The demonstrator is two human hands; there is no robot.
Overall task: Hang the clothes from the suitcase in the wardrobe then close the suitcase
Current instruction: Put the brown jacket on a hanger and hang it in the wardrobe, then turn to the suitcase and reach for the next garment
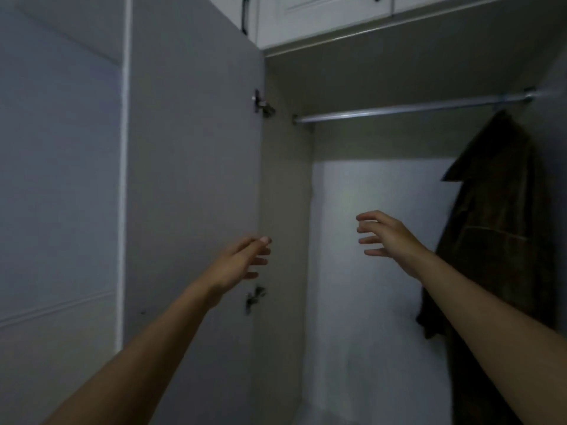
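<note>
You face a dim open wardrobe, its pale back wall lit faintly and its door swung out on your left. One dark jacket hangs at the far right end of the rail, which runs left to right, high above both your hands; the rest of the rail is bare. Your right hand is the nearer one to the jacket, just left of it, fingers spread and holding nothing. Your left hand hovers close to the door's inner edge, fingers loose, also holding nothing. Both arms reach forward and up. The suitcase is out of view, so the next garment probably lies away from here.
</note>
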